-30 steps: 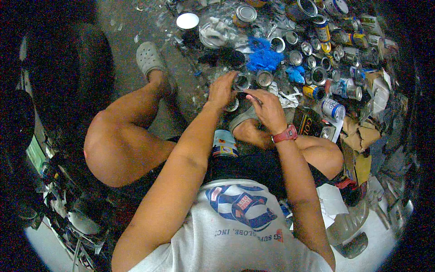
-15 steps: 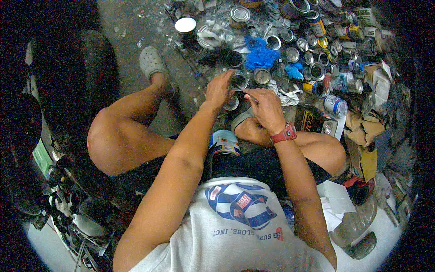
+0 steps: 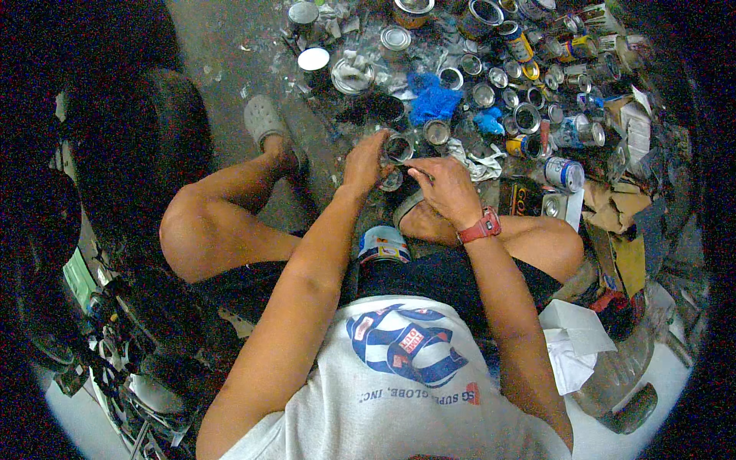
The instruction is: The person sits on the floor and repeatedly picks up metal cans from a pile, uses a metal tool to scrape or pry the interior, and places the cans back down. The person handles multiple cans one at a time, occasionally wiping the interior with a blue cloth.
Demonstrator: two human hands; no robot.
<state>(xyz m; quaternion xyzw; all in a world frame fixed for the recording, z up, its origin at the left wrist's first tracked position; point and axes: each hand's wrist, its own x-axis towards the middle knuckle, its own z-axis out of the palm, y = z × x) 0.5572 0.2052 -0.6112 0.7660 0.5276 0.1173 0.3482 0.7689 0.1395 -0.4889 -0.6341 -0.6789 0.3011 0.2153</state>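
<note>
My left hand (image 3: 363,164) is wrapped round the side of a small open can (image 3: 399,146), held in front of me between my feet. Close by that can's rim is my right hand (image 3: 448,186), its fingers pinched together. They seem to hold a thin dark tool whose kind I cannot make out, mostly hidden by the fingers. Below the held can sits another small round can (image 3: 392,182), partly covered by my left hand. To the right of the held can stands a small can with a greyish top (image 3: 437,133).
Many paint cans (image 3: 527,118) crowd the floor at the far right. A blue crumpled cloth (image 3: 435,105) and a white rag (image 3: 477,161) lie near my hands. A dark tyre (image 3: 180,126) is at the left. Torn cardboard (image 3: 613,205) lies at the right.
The whole view has shifted slightly, with the cans on the floor sitting higher and further left. Both hands keep their places at the held can.
</note>
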